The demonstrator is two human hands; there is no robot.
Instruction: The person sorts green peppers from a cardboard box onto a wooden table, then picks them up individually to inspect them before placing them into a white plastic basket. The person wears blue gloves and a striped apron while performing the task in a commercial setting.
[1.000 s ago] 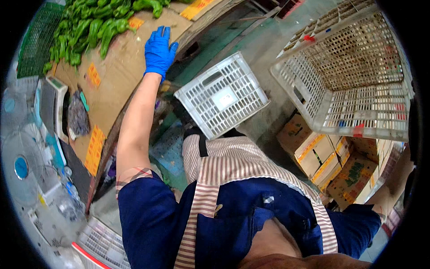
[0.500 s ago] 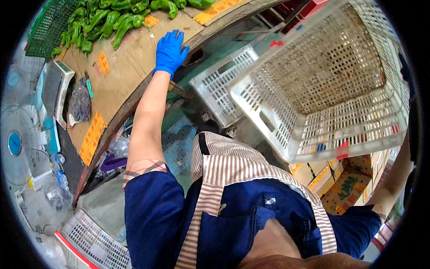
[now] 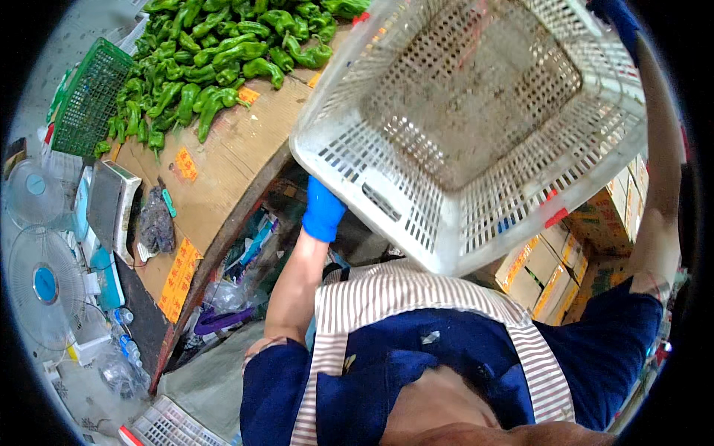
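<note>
A large white plastic crate (image 3: pixel 476 215) with slotted sides hangs tilted before my body, its dirt-stained inside facing me. My right hand (image 3: pixel 621 24), in a blue glove, is closed on the crate's far right edge; part of it is lost in the dark picture rim. My left hand (image 3: pixel 324 210), also blue-gloved, is against the underside of the crate near its left corner, below the oval handle slot. The crate hides its fingers. Beyond my left hand, a pile of green peppers (image 3: pixel 216 56) covers the far part of the cardboard-topped table (image 3: pixel 223 167).
A green basket (image 3: pixel 89 100) stands beside the peppers. A scale (image 3: pixel 111 204) and a dark crumpled bag (image 3: pixel 157 223) sit on the table's left. Fans (image 3: pixel 44 282) stand beyond it. Stacked cardboard boxes (image 3: pixel 547 267) are on the right. Another white crate (image 3: pixel 175 425) lies at lower left.
My left hand has left the table edge and come down to the held crate. The crate has swung left and closer to the table, covering the grey crate behind it. My view has shifted.
</note>
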